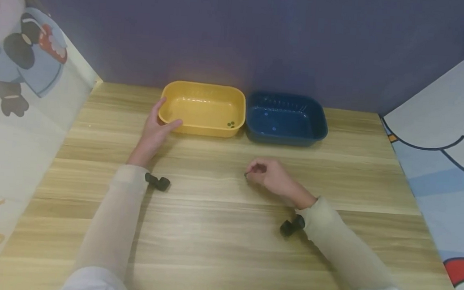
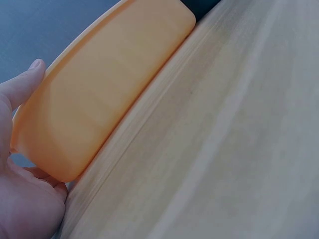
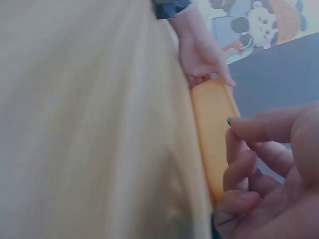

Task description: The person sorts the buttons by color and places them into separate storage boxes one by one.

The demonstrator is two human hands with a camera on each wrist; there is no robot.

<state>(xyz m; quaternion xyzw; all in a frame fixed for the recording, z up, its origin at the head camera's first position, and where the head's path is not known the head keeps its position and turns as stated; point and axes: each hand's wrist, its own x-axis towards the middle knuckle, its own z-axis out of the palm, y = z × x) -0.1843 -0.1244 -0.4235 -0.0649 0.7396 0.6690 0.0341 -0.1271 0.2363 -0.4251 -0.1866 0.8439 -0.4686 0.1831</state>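
A yellow plastic basket [image 1: 200,130] stands on the wooden table against the back wall. At its left end my left hand [image 1: 154,133] grips it, the thumb [image 2: 27,82] over the rim and the other fingers round the corner. Inside, near the front right corner, lie a few small dark green pieces [image 1: 231,124]. My right hand [image 1: 272,178] is over the table in front of the baskets. Between thumb and forefinger it pinches a tiny green piece [image 3: 230,121], mostly hidden by the fingertips.
Close beside the yellow basket on its right is a dark blue basket [image 1: 285,140], with small light-coloured spots on its floor. The table [image 1: 209,233] is bounded by a dark back wall [image 1: 239,37] and cartoon-printed panels at left and right. Each wrist wears a small black camera.
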